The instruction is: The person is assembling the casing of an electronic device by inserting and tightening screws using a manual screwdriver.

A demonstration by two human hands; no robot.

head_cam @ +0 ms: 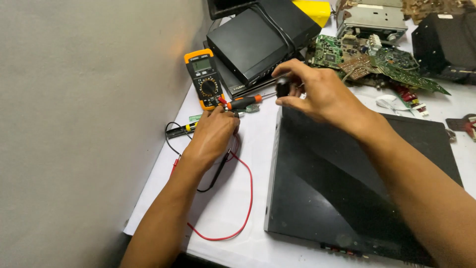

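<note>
Closest to me lies a flat black box (347,183) on the white table (233,213), its glossy lid filling the lower right. Beside it a red wire (246,198) loops across the table, with a black wire (213,178) running under my left forearm. My left hand (213,134) rests palm down just past those wires, fingers curled toward an orange-handled screwdriver (245,102); the fingertips touch or nearly touch its handle, but I cannot tell whether they grip it. A yellow-and-black pen-like tool (181,129) lies just left of that hand. My right hand (315,92) hovers over the far edge of the black box, thumb and fingers pinched shut around a small dark part (283,87). Just beyond the left hand stands an orange meter (205,78) with a dial. Farther back sit stacked black cases (260,39), then green circuit boards (382,59) heaped to the right, and a grey metal chassis (372,17) at the far edge.
</note>
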